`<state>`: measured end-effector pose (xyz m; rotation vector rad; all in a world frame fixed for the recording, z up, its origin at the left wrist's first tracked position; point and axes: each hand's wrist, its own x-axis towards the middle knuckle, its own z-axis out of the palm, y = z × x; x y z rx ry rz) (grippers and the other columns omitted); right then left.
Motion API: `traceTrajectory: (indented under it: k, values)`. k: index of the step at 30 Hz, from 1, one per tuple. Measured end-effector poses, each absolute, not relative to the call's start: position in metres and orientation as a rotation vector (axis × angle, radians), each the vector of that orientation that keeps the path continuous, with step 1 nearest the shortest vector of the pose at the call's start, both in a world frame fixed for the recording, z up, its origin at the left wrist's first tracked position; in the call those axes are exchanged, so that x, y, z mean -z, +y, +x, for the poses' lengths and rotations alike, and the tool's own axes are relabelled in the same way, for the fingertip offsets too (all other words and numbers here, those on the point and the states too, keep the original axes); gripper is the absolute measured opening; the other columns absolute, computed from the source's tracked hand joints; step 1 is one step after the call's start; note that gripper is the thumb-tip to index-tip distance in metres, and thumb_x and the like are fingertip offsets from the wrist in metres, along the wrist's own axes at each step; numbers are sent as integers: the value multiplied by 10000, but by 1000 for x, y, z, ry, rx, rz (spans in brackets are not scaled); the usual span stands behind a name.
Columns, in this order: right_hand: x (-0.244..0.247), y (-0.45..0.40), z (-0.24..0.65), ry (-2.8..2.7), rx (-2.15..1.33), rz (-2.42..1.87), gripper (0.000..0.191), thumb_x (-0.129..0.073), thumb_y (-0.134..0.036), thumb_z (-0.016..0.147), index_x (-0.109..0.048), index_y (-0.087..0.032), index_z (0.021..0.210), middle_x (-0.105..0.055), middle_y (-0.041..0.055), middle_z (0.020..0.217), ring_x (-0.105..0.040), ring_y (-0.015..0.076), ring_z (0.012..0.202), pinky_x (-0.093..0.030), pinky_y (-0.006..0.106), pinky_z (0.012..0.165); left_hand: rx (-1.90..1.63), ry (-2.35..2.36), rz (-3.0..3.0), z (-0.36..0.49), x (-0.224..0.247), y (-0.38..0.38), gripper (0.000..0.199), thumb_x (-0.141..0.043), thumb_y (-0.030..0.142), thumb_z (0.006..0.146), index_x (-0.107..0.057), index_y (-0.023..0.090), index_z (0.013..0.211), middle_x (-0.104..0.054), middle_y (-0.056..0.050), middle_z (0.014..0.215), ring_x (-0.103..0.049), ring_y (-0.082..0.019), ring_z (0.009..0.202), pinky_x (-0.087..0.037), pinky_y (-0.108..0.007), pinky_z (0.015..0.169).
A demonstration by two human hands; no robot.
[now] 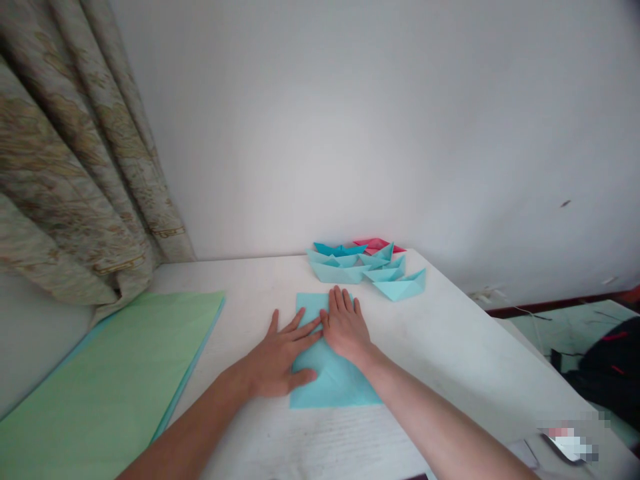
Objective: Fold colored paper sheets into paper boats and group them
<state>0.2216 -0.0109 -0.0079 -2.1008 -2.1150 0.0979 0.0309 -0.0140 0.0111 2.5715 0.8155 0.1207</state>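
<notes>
A light blue sheet of paper [335,383] lies flat on the white table in front of me. My left hand [283,357] rests over its left edge, fingers spread and pointing right. My right hand [346,327] lies flat on the sheet's upper right part, fingers stretched away from me and close together. The fingertips of the left hand meet the right hand near its thumb. Both hands press on the paper without gripping it. The right hand and forearm hide part of the sheet's right side.
Several folded paper boats stand at the table's back by the wall, light blue ones [340,270], a darker blue one [340,250] and a red one [385,245]. Green sheets [125,360] lie at left below a curtain [75,147]. A dark bag [610,367] is beyond the right edge.
</notes>
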Motion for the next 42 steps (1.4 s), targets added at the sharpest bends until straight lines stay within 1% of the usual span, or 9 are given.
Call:
traceTrajectory:
  k: [5,9,14,16,20,27,33,36,42]
  values:
    - [7,-10,223,-2102,-77,-2085,606,-223,-350,940,-236,11,1427,-188,189,1501,-142,332,1387,-125,502,1096,-124,761,2571,33,-13,-18,792,-492,603,788,-123,369,1448,-100,-33,1543,-119,-343,1396,81,-682,1021]
    - [2,-10,224,-2110,-44,-2038,509,-294,-258,918,-400,-36,1364,-281,172,1480,-194,336,1372,-145,490,1095,-173,872,2535,30,-14,-15,626,-497,571,805,-356,372,1381,-271,-39,1513,-168,-353,1384,97,-702,1005]
    - [-2,-13,221,-2234,-50,-1802,375,-372,-246,898,-620,-80,1124,-519,174,1296,-405,263,1261,-170,427,1106,-333,1138,2557,23,-9,-4,447,-452,590,824,-578,318,1156,-460,-57,1383,-295,-346,1319,53,-748,975]
    - [-2,-15,219,-2277,-89,-1752,402,-377,-269,905,-588,-60,1175,-479,184,1338,-390,264,1278,-202,399,1100,-341,1227,2552,19,-5,2,425,-457,572,828,-587,306,1133,-465,-56,1380,-276,-361,1328,26,-766,960]
    - [0,-22,215,-2478,-187,-1577,603,-331,-430,930,-317,-66,1411,-245,177,1492,-167,290,1388,-141,452,1114,-293,1432,2437,14,1,11,393,-462,477,855,-555,328,1207,-370,-39,1465,-146,-404,1374,-35,-789,932]
    - [-9,-36,205,-2721,-309,-1317,1023,-415,-752,740,-144,-79,1462,-93,174,1526,-2,309,1405,-6,497,1117,-222,1484,2366,13,4,17,446,-397,397,892,-434,387,1336,-248,6,1516,-47,-428,1378,-81,-806,902]
    - [-8,-32,204,-2656,-326,-1464,1000,-340,-759,770,-122,-73,1465,-94,178,1524,-23,327,1402,-14,528,1104,-201,1480,2377,15,6,18,451,-379,385,904,-423,360,1352,-224,-3,1520,-39,-424,1379,-79,-805,904]
    - [-7,-31,205,-2689,-340,-1384,1044,-387,-804,704,-133,-144,1472,-114,142,1529,-40,331,1400,-1,546,1099,-184,1471,2394,14,6,19,460,-372,381,908,-386,383,1367,-207,3,1525,-55,-411,1384,-79,-801,910]
    - [-3,-30,207,-2552,-282,-1536,856,-300,-708,826,-174,-154,1467,-135,124,1526,-65,334,1398,-32,577,1088,-120,1474,2522,15,13,16,484,-270,387,936,-282,364,1419,-145,13,1535,-30,-384,1393,-60,-781,939]
